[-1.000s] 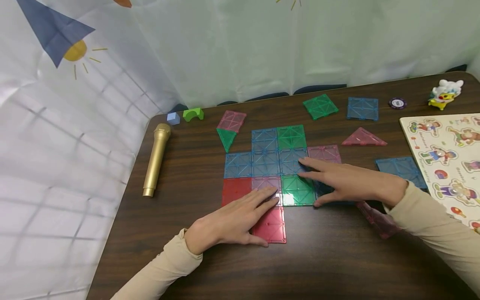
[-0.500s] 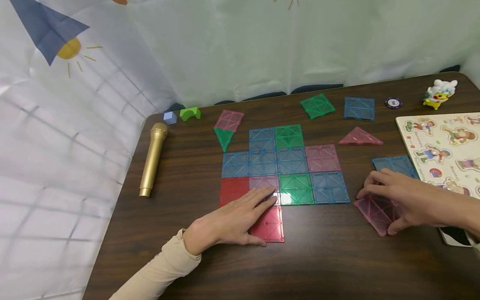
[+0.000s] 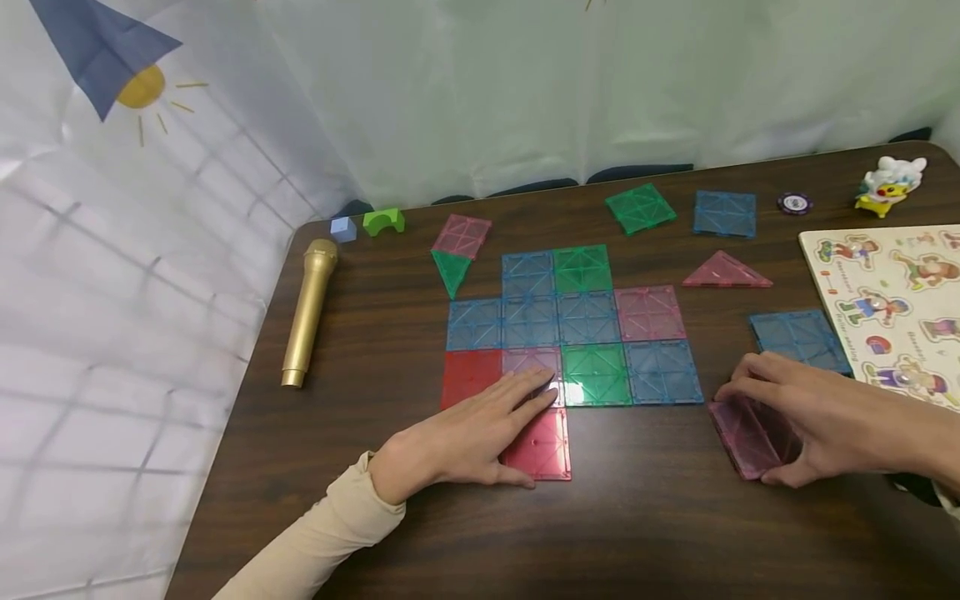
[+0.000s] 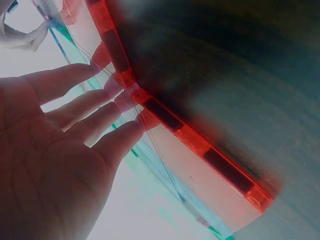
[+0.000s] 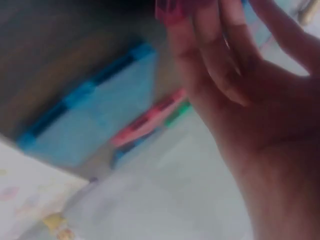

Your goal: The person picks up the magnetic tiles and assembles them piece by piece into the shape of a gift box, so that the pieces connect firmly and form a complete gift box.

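Note:
Flat magnetic tiles, mostly squares, lie edge to edge mid-table, among them a red tile, a green tile, a blue tile and a pink tile. My left hand rests with extended fingers on a pinkish tile and the crimson tile nearest me. In the left wrist view, the fingertips touch tile edges. To the right of the group, my right hand holds a pink magnetic tile, thumb at the near side and fingers at the far side. The right wrist view is blurred.
Loose tiles lie around: a pink triangle, a green square, a blue square. A picture puzzle board, toy figure and poker chip occupy the right. A gold microphone lies left, near small blocks.
My right hand has left the tile group, moved right and taken hold of the pink tile, which is now turned slightly. My left hand stays in place.

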